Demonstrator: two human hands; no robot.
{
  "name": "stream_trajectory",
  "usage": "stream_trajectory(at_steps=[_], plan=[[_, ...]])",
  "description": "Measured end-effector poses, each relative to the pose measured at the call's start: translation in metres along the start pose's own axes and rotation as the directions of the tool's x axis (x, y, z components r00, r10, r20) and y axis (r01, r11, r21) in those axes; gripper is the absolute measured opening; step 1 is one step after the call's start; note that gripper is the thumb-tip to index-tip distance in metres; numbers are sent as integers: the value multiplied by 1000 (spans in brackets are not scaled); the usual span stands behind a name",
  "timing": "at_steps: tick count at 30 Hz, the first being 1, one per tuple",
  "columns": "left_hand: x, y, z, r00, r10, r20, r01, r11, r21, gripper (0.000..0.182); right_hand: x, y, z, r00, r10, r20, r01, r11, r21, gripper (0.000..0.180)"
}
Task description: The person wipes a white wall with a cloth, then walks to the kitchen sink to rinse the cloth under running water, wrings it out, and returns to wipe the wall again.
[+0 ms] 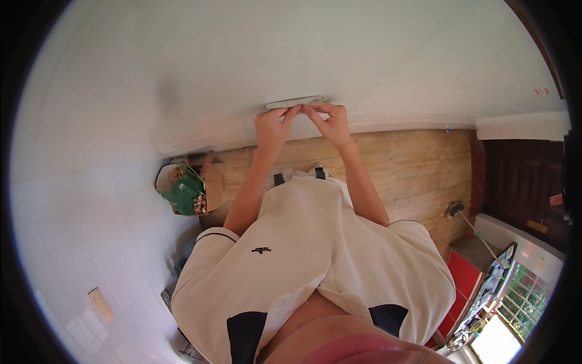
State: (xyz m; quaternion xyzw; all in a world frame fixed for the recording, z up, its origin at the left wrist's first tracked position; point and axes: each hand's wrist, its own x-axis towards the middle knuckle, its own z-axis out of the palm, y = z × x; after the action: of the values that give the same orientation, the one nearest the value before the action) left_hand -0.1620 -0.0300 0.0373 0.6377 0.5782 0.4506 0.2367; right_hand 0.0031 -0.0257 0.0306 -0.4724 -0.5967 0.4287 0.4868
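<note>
A folded, pale grey cloth (291, 103) lies along the white wall (254, 54) in front of me and appears to touch it. My left hand (273, 129) grips the left half of its near edge, thumb and fingertips pinched together. On the right half, my right hand (335, 125) pinches the same edge, and the thumbs nearly meet in the middle. The fingertips behind the cloth are partly hidden. Both forearms reach forward from my cream short-sleeved shirt (300, 218).
Low on the left stand a green bag (188, 195) and a cardboard box (217, 182) with garlic bulbs. Wood-look floor (400, 159) runs below the wall. To the right are a long-handled mop or brush (456, 209), a red cabinet (461, 275) and a dark door (518, 177).
</note>
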Motion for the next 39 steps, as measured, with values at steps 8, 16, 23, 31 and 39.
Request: stream_trajectory(at_steps=[8,16,23,31,39], plan=[[-31,-87,48,976,-179,127,161,977,142,28,-22,108,25,982,187,32,-190,965,182,19],[-31,-76,56,981,-194,17,193,978,75,33,-16,113,29,944,329,14,-321,912,256,20],[-14,-30,25,997,-25,-73,32,995,93,29,-4,43,22,975,219,-27,-192,904,383,19],[9,19,1,992,93,-84,-92,996,19,20,8,-17,-4,996,90,-17,-81,949,304,19],[-22,-80,50,992,-88,87,83,995,61,22,-15,115,15,937,348,34,-342,891,298,20]])
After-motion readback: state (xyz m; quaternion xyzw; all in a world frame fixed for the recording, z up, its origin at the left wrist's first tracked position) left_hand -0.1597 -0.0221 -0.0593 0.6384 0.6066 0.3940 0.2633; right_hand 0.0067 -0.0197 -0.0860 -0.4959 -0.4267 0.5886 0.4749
